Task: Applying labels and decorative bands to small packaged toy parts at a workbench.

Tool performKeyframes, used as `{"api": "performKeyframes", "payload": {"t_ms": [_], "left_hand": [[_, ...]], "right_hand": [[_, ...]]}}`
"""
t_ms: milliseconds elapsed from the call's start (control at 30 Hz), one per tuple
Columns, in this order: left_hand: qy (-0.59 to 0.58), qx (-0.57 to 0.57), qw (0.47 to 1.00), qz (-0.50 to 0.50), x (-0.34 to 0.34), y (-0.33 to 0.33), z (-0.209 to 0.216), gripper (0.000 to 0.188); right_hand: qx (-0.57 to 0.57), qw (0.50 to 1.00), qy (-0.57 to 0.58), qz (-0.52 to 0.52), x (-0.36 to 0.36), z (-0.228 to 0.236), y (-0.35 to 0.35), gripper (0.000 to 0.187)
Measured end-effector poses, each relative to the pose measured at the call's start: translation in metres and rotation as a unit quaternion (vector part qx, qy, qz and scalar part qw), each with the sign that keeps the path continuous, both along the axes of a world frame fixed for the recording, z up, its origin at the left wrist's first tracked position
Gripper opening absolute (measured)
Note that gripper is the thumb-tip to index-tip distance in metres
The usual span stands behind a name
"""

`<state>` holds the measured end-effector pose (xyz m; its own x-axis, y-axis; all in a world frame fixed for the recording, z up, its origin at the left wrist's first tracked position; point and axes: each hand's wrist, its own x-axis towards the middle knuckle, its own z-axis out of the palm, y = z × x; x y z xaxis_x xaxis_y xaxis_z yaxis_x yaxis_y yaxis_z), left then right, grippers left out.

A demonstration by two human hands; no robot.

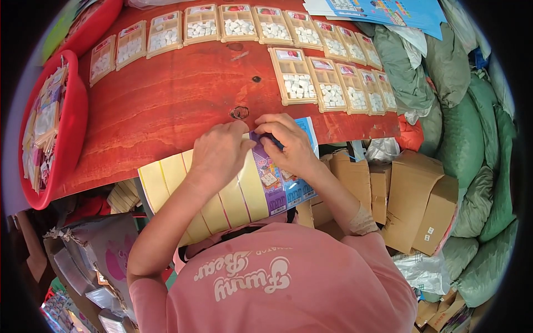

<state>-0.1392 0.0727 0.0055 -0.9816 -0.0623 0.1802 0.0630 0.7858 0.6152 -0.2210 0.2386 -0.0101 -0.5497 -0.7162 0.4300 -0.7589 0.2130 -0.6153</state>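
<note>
"Where's that sheet [244,194]?"

"Under my hands, at the centre of my clock, lying over the near edge of the red table [177,105]; its yellow strips [164,177] run toward 8 o'clock, the purple strip [271,197] and blue strip [300,191] toward 4"

"And your hands?"

"My left hand [217,155] is bent, fingers together, over the yellow side; my right hand [290,145] curls at the purple strip's far end, thumb near forefinger, but I can't tell whether either one pinches the sheet"

"What's around you?"

"Trays [288,65] of white cubes [300,86] from 10 to 2 o'clock, a red tub [79,105] of packets [44,122] at 9, cardboard boxes [411,194] near 4"
</note>
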Motion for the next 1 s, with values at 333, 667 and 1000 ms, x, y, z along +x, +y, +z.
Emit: {"api": "performKeyframes", "payload": {"t_ms": [333, 667, 1000], "left_hand": [[-0.094, 0.106, 0.990, 0.020, -0.009, -0.009, 0.000, 0.018], [-0.112, 0.195, 0.974, 0.015, -0.012, -0.021, -0.002, 0.019], [-0.161, 0.193, 0.968, 0.010, -0.012, -0.022, 0.001, 0.019]], "right_hand": [[-0.047, 0.994, 0.090, 0.040, -0.004, -0.002, -0.010, 0.029], [-0.023, 0.965, 0.251, 0.078, -0.007, -0.002, -0.002, 0.026], [-0.043, 0.981, 0.177, 0.062, -0.008, -0.001, -0.012, 0.023]]}}
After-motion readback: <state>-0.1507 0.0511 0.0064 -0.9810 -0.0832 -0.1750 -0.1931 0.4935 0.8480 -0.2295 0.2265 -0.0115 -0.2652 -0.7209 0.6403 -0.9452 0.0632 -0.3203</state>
